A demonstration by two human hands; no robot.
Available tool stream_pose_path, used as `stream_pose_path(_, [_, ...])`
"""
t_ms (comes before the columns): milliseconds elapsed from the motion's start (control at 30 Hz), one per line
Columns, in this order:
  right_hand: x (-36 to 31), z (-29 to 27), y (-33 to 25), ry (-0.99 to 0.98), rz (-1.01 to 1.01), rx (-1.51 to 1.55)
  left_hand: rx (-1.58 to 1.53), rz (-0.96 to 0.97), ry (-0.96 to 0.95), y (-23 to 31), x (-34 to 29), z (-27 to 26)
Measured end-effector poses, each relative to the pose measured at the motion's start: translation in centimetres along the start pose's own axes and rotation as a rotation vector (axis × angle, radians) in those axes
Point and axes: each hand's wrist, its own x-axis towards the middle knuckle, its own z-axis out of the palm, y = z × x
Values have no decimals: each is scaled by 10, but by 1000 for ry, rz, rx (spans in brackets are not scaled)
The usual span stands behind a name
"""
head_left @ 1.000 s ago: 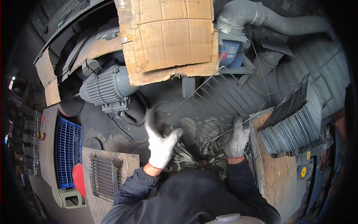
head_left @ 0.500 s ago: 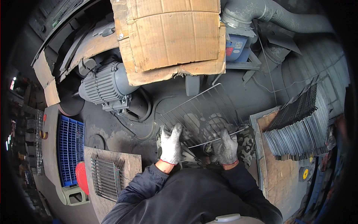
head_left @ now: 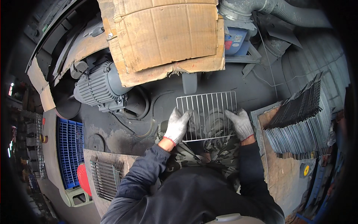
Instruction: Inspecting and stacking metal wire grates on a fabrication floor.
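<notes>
A rectangular metal wire rack [head_left: 209, 116] with parallel bars is held out level above my lap. My left hand [head_left: 178, 126], in a pale knitted glove, is closed on its left edge with the thumb over the bars. At the right edge my gloved right hand [head_left: 240, 124] grips it in the same way. The fingers beneath the rack are partly hidden. A tall stack of similar wire racks [head_left: 298, 128] leans on the board to my right. A smaller pile of dark wire racks [head_left: 106, 177] lies on the board at my left.
A grey electric motor [head_left: 100, 87] sits ahead on the left, its cables running across the floor. Large cardboard sheets [head_left: 167, 37] cover a machine in front of me. A blue plastic crate [head_left: 71, 153] and a red round object [head_left: 84, 179] are at far left. A duct [head_left: 276, 13] runs at upper right.
The wire rack has turned from a slanted position to nearly square in front of me. My hands have moved forward and now hold its two opposite sides.
</notes>
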Motion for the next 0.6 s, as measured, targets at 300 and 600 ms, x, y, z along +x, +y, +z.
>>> stream_pose_path(300, [48,71,58,-87,50,-47,-162,-128,159,-15,-9,-75])
stream_pose_path(600, [33,-5,30,-32,75,-138,-133,-286,-67,-3,31,-35])
